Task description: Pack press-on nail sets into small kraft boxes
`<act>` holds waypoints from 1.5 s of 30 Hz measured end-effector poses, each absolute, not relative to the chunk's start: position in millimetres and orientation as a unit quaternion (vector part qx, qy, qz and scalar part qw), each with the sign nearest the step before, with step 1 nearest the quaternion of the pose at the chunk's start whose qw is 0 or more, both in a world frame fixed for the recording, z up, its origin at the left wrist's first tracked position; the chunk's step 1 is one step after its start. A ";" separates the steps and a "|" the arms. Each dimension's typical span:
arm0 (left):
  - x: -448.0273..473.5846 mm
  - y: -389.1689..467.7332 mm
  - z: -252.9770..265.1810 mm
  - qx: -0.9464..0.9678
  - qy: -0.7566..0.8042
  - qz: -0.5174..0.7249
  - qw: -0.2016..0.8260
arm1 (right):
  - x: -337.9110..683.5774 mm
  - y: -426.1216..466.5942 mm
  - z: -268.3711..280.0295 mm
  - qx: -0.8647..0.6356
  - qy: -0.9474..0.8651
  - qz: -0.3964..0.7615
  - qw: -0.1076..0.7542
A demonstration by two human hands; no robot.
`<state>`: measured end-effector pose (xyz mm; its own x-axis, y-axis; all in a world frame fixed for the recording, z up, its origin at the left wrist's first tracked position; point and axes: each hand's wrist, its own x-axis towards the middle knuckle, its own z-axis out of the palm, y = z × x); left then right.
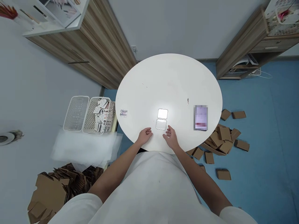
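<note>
In the head view, has nothing visible in the left hand, with loosely bent fingers, partly open, just at the near left of the clear case. Holds the right hand about half open at the near right of the case, also with nothing visible inside; cannot tell whether touching the edge.

Shows the case unfolded on the smooth white table, in two squarish plastic halves with rounded corners, and with a bright shine on the far half. Well left of the case, shows a small purple-patterned piece; well right, a blurred purple rectangle.

Farther left of the case, shows a perforated basket with printed cards, and, nearer, translucent sheets and folded cardboard. To its right, on the blue floor, has scattered brown boxes.
</note>
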<state>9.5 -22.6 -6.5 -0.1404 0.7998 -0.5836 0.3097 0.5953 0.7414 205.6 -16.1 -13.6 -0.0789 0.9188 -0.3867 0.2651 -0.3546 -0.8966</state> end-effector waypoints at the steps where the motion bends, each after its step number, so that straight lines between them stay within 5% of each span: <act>1: 4.4 -24.1 -6.9 0.392 0.719 0.226 0.527 | 206.0 -17.6 -12.2 -0.617 -0.498 0.530 0.302; 9: -61.3 -27.5 -9.5 0.455 0.712 0.189 0.501 | 177.9 -15.7 4.0 -0.567 -0.635 0.400 0.339; 19: -188.5 13.8 4.1 0.544 0.767 0.167 0.297 | 47.6 20.6 0.6 -0.535 -0.701 0.447 0.150; 36: -217.4 69.1 -15.2 0.636 0.685 0.092 0.343 | -71.3 83.8 -12.9 -0.629 -0.727 0.275 -0.005; 45: -213.3 61.0 -8.5 0.621 0.678 0.151 0.362 | -70.6 80.9 -15.3 -0.636 -0.710 0.300 0.043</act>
<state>-213.3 61.0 -8.5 0.0339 0.9520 -0.3042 0.7333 0.1831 0.6548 -70.6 80.9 -15.3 -0.1882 0.9286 -0.3198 0.8771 0.0124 -0.4801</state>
